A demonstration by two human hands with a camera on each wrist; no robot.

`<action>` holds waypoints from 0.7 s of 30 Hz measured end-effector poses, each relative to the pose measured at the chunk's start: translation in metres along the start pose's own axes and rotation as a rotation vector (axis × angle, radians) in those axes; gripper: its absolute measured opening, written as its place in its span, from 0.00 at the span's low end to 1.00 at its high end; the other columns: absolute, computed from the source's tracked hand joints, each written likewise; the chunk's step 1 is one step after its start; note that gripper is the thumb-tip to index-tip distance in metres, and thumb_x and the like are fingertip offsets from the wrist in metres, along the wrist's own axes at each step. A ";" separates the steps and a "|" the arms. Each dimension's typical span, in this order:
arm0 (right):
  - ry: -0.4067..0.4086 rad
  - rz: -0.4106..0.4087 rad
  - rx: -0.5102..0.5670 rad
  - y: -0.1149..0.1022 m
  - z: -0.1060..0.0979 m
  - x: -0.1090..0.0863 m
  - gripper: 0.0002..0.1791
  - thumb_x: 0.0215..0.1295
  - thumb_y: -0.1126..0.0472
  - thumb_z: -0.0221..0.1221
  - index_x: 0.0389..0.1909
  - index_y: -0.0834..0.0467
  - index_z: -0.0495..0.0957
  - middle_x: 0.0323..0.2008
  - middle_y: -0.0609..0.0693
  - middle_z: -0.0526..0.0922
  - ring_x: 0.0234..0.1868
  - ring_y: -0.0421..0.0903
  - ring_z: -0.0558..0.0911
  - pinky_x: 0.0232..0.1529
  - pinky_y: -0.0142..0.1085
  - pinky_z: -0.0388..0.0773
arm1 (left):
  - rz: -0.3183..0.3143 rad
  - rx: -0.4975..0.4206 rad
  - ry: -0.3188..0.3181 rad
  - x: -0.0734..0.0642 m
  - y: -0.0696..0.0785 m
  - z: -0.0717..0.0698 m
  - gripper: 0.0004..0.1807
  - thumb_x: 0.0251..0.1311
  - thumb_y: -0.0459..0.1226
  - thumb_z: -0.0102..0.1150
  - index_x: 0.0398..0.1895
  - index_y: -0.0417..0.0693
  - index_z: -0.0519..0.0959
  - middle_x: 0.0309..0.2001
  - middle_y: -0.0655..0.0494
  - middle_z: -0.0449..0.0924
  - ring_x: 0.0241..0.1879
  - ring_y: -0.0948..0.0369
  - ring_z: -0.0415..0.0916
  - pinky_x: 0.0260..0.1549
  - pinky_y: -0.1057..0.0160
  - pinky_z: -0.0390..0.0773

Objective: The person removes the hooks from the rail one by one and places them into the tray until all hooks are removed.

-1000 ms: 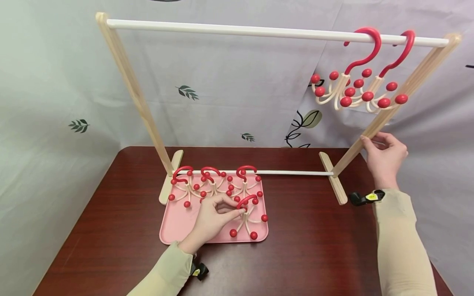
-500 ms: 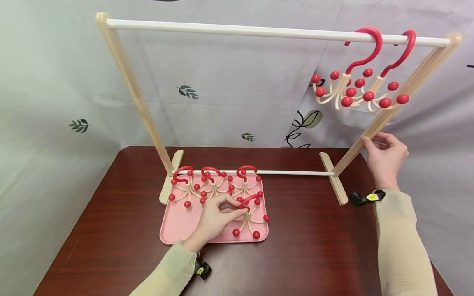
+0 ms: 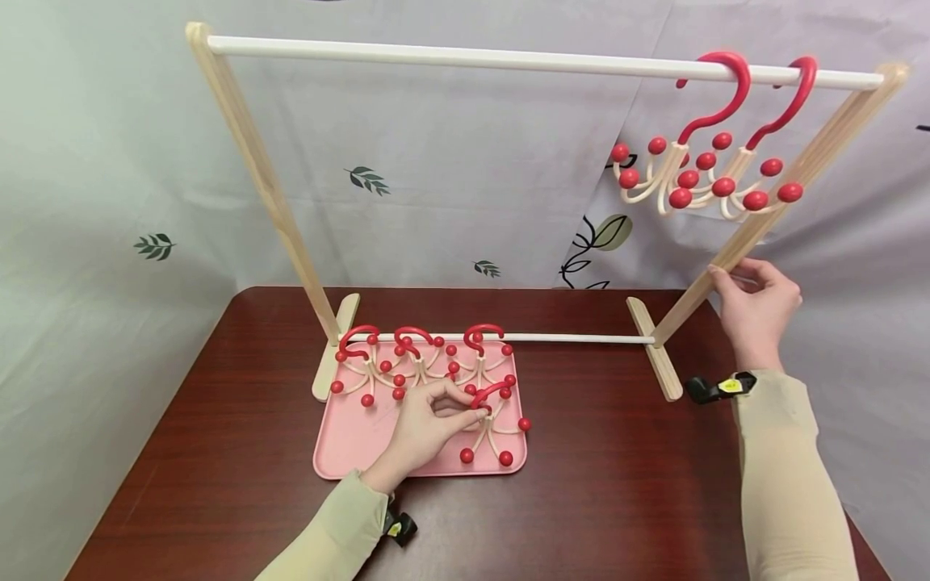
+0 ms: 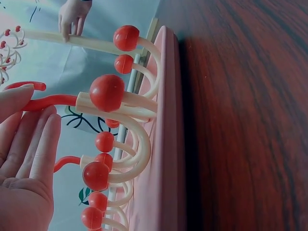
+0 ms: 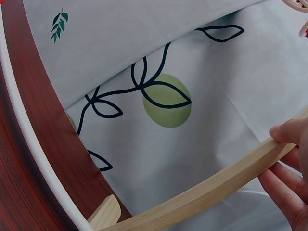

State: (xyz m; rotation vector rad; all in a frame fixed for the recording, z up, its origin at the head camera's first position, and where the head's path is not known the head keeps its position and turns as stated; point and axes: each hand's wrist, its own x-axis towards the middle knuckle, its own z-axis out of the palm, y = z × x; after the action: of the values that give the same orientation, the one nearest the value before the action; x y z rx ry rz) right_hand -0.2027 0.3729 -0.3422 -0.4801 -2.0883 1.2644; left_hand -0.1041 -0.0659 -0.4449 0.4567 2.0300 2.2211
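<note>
My left hand (image 3: 425,424) pinches the red hook of a hanger (image 3: 496,389) with curved cream arms and red ball tips. The left wrist view shows thumb and fingers on either side of that hook, the hanger (image 4: 107,93) upright, its curved arms close over the tray's edge. Three similar hangers (image 3: 479,365) lie along the back of the pink tray (image 3: 349,452). At the right, my right hand (image 3: 759,307) holds the wooden post (image 3: 690,298) of a rack between thumb and fingers; the right wrist view shows the same grip on the post (image 5: 207,195).
Two hangers (image 3: 715,121) hang from the right end of the rack's white top rail (image 3: 436,56). The rack's left post (image 3: 269,186) rises behind the tray, and a lower white bar (image 3: 581,339) joins the feet. Everything stands on a dark wooden table (image 3: 581,452) before a patterned cloth.
My left hand and the hanger it pinches have shifted slightly to the right. The right hand stays on the post.
</note>
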 end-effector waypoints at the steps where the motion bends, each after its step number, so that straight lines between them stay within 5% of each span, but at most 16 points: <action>1: 0.000 -0.001 0.000 0.000 0.000 0.000 0.19 0.60 0.53 0.73 0.50 0.56 0.87 0.35 0.37 0.84 0.34 0.30 0.84 0.34 0.18 0.78 | -0.004 -0.002 -0.002 0.000 0.000 0.000 0.10 0.54 0.26 0.75 0.36 0.34 0.83 0.38 0.44 0.88 0.37 0.50 0.88 0.39 0.54 0.87; 21: -0.005 0.007 -0.019 0.000 0.001 0.000 0.20 0.61 0.52 0.72 0.52 0.56 0.87 0.36 0.37 0.85 0.34 0.30 0.84 0.35 0.19 0.77 | -0.028 0.097 0.016 0.003 -0.003 -0.007 0.14 0.55 0.30 0.76 0.43 0.38 0.84 0.40 0.47 0.88 0.41 0.51 0.87 0.44 0.57 0.86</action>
State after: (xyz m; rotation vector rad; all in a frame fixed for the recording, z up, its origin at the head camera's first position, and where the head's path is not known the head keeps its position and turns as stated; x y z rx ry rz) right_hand -0.2035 0.3726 -0.3420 -0.4937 -2.1068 1.2520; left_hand -0.1096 -0.0710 -0.4480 0.4175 2.1461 2.1243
